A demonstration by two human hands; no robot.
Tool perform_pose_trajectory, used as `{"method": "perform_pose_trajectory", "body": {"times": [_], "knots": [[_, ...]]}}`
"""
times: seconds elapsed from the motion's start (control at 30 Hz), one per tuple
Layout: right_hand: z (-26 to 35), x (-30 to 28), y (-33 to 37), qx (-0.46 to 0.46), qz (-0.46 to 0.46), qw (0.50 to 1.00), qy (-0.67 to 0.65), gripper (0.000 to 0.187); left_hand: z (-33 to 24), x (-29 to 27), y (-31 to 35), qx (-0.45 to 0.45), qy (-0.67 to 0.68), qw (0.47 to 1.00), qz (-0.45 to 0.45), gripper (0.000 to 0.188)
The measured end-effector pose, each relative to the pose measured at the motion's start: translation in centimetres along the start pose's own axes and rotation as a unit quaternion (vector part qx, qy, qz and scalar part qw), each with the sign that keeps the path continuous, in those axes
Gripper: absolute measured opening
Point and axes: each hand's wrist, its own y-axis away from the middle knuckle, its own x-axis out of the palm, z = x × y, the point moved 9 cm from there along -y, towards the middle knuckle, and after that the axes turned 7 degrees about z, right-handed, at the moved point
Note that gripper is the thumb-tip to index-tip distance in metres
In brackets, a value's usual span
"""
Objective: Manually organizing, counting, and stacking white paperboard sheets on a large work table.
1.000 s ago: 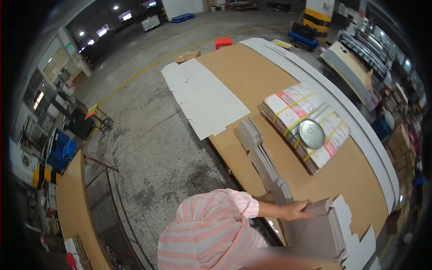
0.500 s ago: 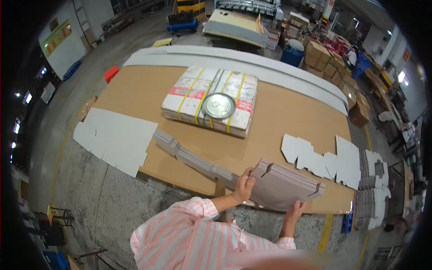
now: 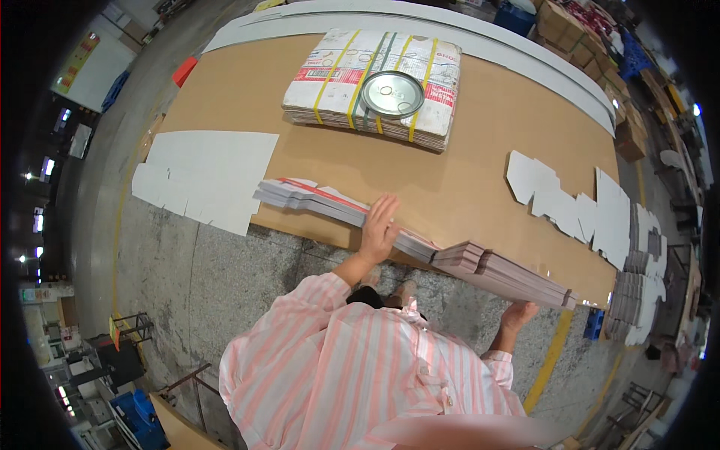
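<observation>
A long stack of die-cut cardboard blanks [image 3: 491, 271] lies along the table's near edge, grey with some red on its upper edge to the left. My left hand [image 3: 381, 229] rests across the middle of this stack, its fingers stretched out over the top. At the stack's right end, my right hand [image 3: 519, 316] grips the near edge from below; its fingertips are partly hidden by the cardboard. The stack's right part has slots along its side and hangs a little past the table edge.
A strapped bundle of printed cardboard [image 3: 322, 90] bears a round metal lid [image 3: 393, 95] on the brown table [image 3: 495, 112]. White cut sheets lie left [image 3: 210, 172] and right [image 3: 555, 196]. More stacked blanks [image 3: 636, 277] stand beyond the table's right end. Long white strips [image 3: 420, 16] line the far edge.
The right part of the stack has tipped from a raised, facing position to a flatter one. My left hand has gone from gripping its corner to lying on top, farther left. The view has shifted nearer.
</observation>
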Motion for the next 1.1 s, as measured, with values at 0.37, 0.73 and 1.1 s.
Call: {"method": "perform_pose_trajectory", "body": {"times": [0.37, 0.73, 1.1], "knots": [[1.7, 4.1, -0.7, 0.057, 0.027, 0.998, -0.004, 0.055, 4.6, 2.0, -2.1, -0.122, 0.177, 0.974, -0.064, 0.035], [-0.9, 0.2, -0.8, 0.044, -0.072, 0.995, 0.046, 0.047, 3.7, 2.9, -2.9, -0.136, 0.217, 0.962, 0.093, 0.035], [-0.9, -0.5, -0.9, 0.03, -0.079, 0.996, 0.038, 0.051, 7.6, 0.4, -2.5, 0.212, -0.217, 0.915, 0.267, 0.042]]}}
